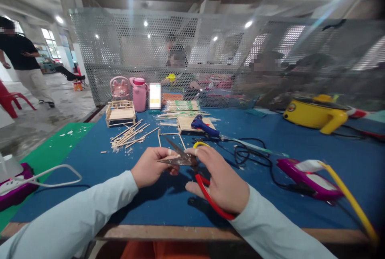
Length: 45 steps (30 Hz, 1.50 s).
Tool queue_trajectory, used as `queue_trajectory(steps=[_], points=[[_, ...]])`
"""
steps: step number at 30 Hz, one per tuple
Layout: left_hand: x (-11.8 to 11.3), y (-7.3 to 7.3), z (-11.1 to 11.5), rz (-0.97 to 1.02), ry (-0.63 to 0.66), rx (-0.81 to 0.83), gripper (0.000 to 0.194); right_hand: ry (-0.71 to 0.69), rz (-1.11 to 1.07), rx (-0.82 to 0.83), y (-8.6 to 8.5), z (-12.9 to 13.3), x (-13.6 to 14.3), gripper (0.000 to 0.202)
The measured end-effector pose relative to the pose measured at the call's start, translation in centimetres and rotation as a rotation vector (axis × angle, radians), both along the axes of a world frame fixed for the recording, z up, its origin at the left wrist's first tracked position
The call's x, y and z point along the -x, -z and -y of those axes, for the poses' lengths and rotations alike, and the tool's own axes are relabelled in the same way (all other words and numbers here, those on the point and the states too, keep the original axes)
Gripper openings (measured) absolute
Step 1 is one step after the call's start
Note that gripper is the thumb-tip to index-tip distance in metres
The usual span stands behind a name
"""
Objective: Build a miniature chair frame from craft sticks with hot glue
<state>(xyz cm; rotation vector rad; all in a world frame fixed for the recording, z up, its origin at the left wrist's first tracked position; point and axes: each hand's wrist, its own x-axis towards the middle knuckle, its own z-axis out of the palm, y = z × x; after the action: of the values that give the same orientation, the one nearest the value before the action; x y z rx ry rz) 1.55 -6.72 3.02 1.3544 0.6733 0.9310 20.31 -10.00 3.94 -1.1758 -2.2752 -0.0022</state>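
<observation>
In my right hand (221, 179) is a pair of scissors (207, 197) with red and yellow handles, its blades parted and pointing left. My left hand (153, 166) is closed beside the blades, fingers pinched; whatever lies between them is too small or hidden to make out. Just beyond my hands, a few thin wooden sticks (169, 133) form an open frame on the blue tabletop. Behind that, a blue glue gun (204, 126) rests on a flat wooden stick panel (185, 124). A pile of loose sticks (129, 135) lies to the left.
A small stick-built model (121, 114), a pink bottle (139, 95), a lit phone (155, 96) and bundled sticks (182, 106) stand at the back. Right are a yellow electric pot (314, 114), a purple power strip (309, 181) and cables. A perforated screen (210, 58) borders the table; a person walks at left.
</observation>
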Motion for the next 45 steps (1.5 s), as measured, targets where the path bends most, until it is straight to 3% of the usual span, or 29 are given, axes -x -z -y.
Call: queue_trajectory(steps=[4, 12, 19, 26, 32, 37, 42, 45], points=[[0.2, 0.2, -0.1, -0.011, 0.054, -0.046, 0.015, -0.008, 0.011, 0.021, 0.1, 0.1, 0.0, 0.058], [0.4, 0.4, -0.2, -0.083, 0.041, -0.151, 0.028, -0.043, 0.015, -0.007, 0.0, 0.3, 0.0, 0.056], [0.4, 0.1, 0.4, -0.185, -0.064, -0.269, 0.015, -0.073, -0.044, 0.010, 0.0, 0.4, 0.3, 0.042], [0.4, -0.2, 0.7, -0.203, -0.071, -0.307, 0.016, -0.075, -0.047, -0.058, 0.5, 0.4, 0.3, 0.035], [0.1, 0.0, 0.8, -0.111, -0.056, -0.199, 0.012, -0.069, 0.006, -0.088, 1.2, -0.2, -0.2, 0.028], [-0.3, 0.4, 0.5, -0.052, -0.022, -0.059, 0.018, -0.054, -0.045, 0.056, 1.1, 0.0, -0.3, 0.018], [-0.5, 0.5, 0.0, 0.032, -0.023, 0.118, 0.038, 0.042, -0.155, 0.215, -0.3, 0.7, 0.5, 0.022], [-0.3, 0.6, -0.3, 0.081, -0.023, 0.193, 0.039, 0.198, -0.174, 0.312, -0.9, 1.2, -0.3, 0.030]])
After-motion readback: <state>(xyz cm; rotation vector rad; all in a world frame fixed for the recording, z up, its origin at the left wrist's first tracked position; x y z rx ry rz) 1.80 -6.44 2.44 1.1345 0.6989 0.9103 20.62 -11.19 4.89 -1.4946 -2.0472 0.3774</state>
